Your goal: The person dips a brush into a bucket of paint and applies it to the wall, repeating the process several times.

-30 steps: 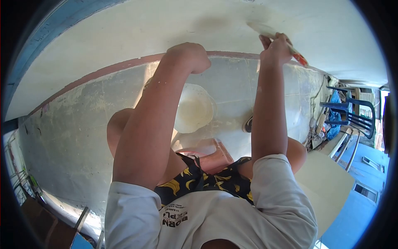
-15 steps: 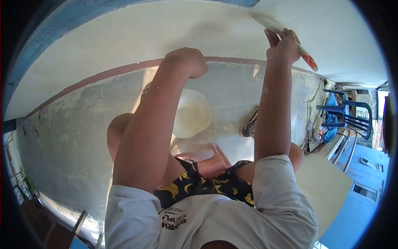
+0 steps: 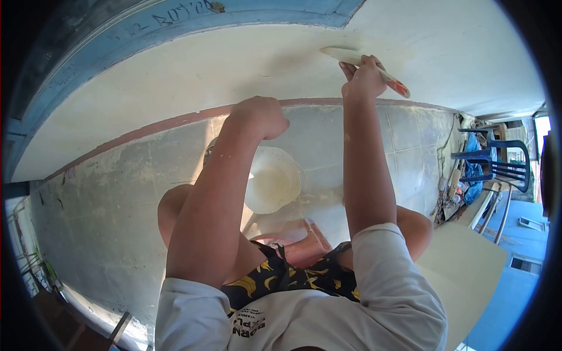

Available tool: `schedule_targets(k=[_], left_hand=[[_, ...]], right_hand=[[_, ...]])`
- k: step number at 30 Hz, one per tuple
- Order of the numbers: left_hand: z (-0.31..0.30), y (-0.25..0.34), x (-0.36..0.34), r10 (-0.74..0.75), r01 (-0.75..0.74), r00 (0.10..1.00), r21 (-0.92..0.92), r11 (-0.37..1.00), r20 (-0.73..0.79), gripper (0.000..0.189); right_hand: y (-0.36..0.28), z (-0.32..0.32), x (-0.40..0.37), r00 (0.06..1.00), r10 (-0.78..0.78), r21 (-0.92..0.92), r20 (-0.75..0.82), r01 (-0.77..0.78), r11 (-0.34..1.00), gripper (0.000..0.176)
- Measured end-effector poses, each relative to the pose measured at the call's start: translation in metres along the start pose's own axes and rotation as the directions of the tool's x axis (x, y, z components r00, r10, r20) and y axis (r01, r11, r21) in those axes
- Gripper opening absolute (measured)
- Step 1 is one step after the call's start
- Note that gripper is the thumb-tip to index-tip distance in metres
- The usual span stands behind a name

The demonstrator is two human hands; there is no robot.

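My right hand (image 3: 367,79) grips a flat scraper (image 3: 350,55) with a pale, tapering blade and a red-marked handle end. The blade lies against or very close to the whitish wall (image 3: 234,73), below the corner of a blue frame. My left hand (image 3: 264,117) is closed like a fist, held out in front of the lower wall. Its fingers point away, so anything inside them is hidden. Below that hand, on the floor, stands a round whitish tub (image 3: 274,181), partly covered by my left forearm.
I sit low on a pinkish plastic stool (image 3: 304,243) on the grey floor (image 3: 105,216). A blue door or window frame (image 3: 164,26) borders the wall above, and a reddish strip (image 3: 158,124) runs along its foot. Blue chairs (image 3: 506,158) and clutter stand at the right.
My right hand and the scraper have moved left and slightly down in view, toward the blue frame's corner. The view has tilted up a little. My left hand stays closed.
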State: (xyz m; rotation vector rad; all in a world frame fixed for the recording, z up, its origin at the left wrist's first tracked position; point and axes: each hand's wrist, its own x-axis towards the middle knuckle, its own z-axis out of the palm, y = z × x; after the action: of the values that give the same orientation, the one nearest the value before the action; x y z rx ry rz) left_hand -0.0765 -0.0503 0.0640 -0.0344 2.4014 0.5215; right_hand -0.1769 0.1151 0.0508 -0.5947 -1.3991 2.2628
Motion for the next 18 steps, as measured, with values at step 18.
schedule_targets(k=[18], left_hand=[[0.009,0.016,0.019,-0.020,0.017,0.999,0.096,0.995,0.032,0.049]], right_hand=[[0.033,-0.024,0.027,0.996,-0.051,0.022,-0.071,0.053,0.998,0.028]])
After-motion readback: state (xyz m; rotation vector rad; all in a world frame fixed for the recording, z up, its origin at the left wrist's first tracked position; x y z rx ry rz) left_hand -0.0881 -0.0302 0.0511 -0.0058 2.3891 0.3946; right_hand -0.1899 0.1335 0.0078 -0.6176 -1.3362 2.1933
